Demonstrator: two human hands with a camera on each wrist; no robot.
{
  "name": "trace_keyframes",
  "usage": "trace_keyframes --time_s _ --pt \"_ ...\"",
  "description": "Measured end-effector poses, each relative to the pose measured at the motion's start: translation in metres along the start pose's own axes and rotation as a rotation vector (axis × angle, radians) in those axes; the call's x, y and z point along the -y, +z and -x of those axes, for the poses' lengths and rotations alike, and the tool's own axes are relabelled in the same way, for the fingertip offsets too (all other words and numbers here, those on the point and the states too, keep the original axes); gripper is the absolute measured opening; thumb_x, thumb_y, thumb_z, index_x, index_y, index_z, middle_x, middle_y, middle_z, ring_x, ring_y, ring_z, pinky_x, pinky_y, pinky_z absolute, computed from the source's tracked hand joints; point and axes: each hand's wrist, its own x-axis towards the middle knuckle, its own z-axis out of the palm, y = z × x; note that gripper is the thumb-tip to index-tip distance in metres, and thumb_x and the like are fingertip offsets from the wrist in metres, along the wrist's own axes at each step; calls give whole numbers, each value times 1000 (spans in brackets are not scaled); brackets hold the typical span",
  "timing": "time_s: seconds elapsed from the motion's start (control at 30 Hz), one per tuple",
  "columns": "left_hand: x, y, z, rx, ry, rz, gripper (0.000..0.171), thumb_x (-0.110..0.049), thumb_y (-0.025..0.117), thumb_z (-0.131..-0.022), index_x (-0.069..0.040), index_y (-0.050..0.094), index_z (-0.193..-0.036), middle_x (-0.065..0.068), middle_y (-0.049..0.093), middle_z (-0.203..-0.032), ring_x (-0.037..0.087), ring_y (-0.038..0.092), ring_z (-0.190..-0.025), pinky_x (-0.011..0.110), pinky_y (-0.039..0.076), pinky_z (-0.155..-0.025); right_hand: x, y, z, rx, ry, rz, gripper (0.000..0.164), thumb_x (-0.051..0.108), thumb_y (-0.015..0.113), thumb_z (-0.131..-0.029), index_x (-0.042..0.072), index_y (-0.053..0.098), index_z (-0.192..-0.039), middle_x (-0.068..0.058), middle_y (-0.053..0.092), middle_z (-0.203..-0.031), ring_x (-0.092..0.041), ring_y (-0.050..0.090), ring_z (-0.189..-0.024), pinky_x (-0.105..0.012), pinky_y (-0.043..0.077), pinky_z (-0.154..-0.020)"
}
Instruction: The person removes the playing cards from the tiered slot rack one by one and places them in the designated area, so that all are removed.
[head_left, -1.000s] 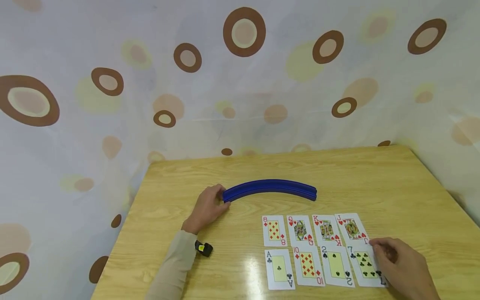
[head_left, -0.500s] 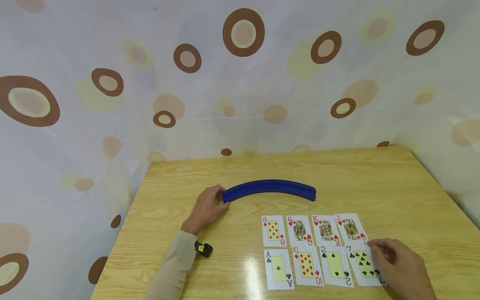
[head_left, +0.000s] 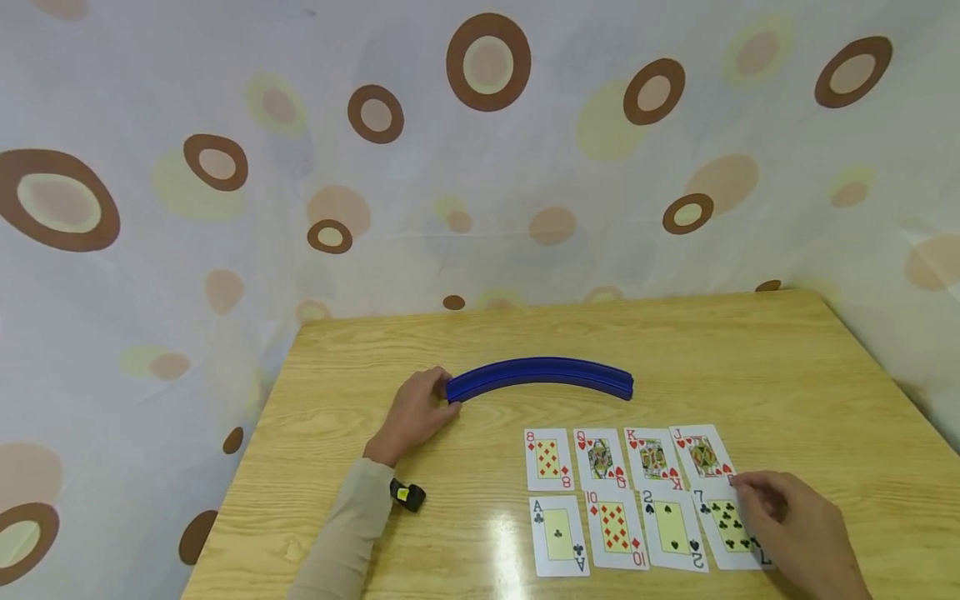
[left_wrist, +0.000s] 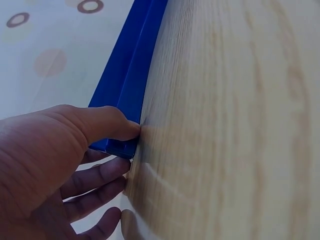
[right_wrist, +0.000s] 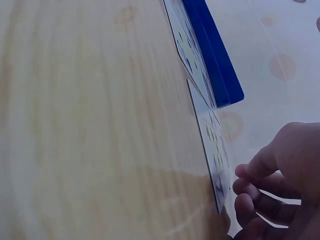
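My left hand [head_left: 415, 414] holds the left end of a curved blue playing card holder [head_left: 542, 372], thumb on the near side, as the left wrist view also shows. The holder's groove has no cards in it. At the right of the laid-out cards, my right hand [head_left: 801, 529] rests with its fingers loosely curled and nothing gripped. It overlaps the right edge of the seven of clubs [head_left: 726, 525], and its index fingertip is at the lower corner of the jack of hearts [head_left: 702, 455]. In the right wrist view the fingertips [right_wrist: 243, 187] are right beside a card.
Two face-up rows lie before the holder: the eight of diamonds [head_left: 548, 460], queen [head_left: 599, 459] and king of hearts [head_left: 653, 460], then the ace of clubs [head_left: 558, 535], ten of diamonds [head_left: 617, 531] and two of spades [head_left: 672, 530]. A patterned cloth [head_left: 525, 167] rises behind the table.
My right hand has shifted slightly left and up by the seven of clubs. My left hand, the holder and the cards stay in place.
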Motion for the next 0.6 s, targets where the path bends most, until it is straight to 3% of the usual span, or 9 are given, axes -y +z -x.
trace_keyframes --time_s 0.17,0.43,0.6 --pt "1 0 -1 7 15 13 27 -16 84 -96 -6 72 -118 6 73 -101 22 63 -96 43 50 -92 12 1 -3 -28 -67 50 21 18 70 -105 4 78 -118 -3 73 -94 -2 52 -75 -21 42 -63" --pt "0 0 1 22 -10 9 41 -31 79 -102 -5 67 -130 8 72 -105 24 64 -99 46 53 -92 50 12 -25 -153 -333 42 14 7 78 -96 5 81 -109 -2 72 -89 -2 52 -72 -22 41 -59" --pt "-14 4 4 -6 -31 -101 61 -51 68 -107 -5 58 -145 16 67 -127 34 62 -119 55 52 -103 79 21 -44 -209 -479 37 14 7 80 -94 7 81 -108 -3 73 -93 -16 63 -77 -25 45 -60"
